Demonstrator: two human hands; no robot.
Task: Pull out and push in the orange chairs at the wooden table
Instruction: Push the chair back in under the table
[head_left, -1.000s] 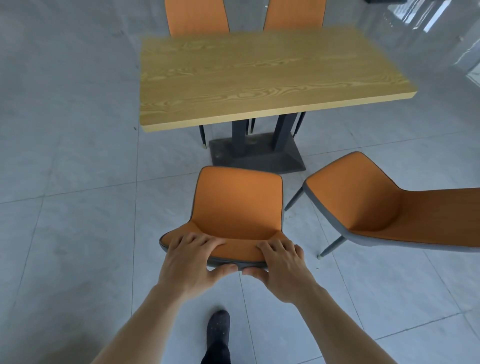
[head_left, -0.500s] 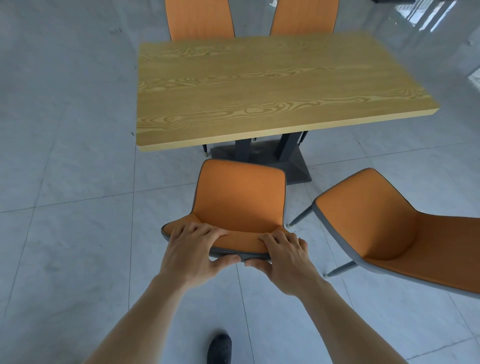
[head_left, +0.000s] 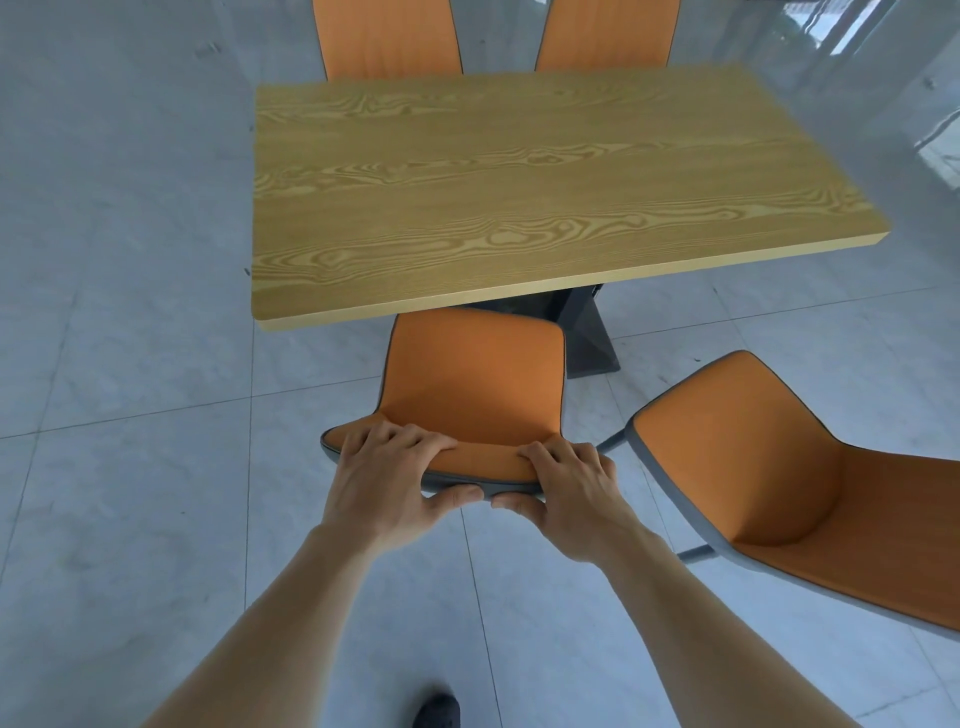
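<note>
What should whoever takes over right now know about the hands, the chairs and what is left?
Left hand and right hand: both shut on the top edge of the near chair, fingers over the front, thumbs behind.
Near chair: front of its seat just reaches under the wooden table edge; not fully in.
Second chair: pulled out at the right, angled, untouched.
Two far chairs: tucked in across the table.
Left: finish pushing this chair in, then probably the right one.
</note>
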